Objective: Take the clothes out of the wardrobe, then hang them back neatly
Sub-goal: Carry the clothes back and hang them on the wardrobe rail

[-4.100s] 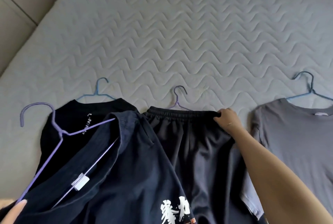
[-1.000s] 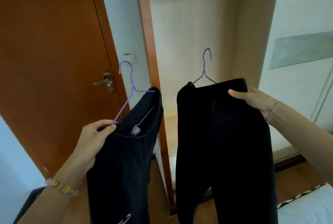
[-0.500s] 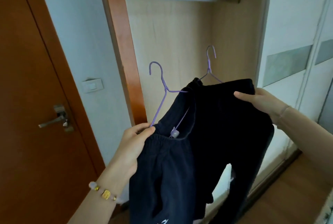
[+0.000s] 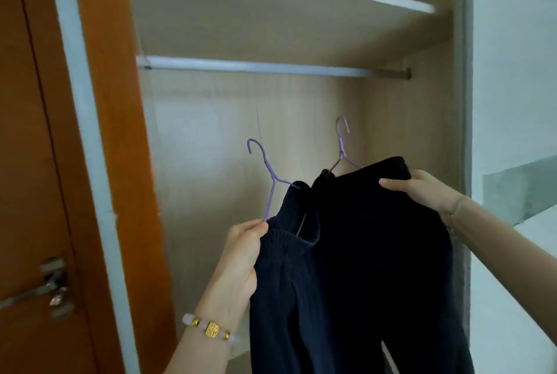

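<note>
Our left hand curls its fingers round the shoulder of a purple hanger and the collar of the navy shirt on it. Our right hand grips the top corner of the black trousers on a second hanger, thumb laid over the fabric. Both garments hang touching each other before the open wardrobe, their hooks below the rail and nearer its right end, neither yet on it.
</note>
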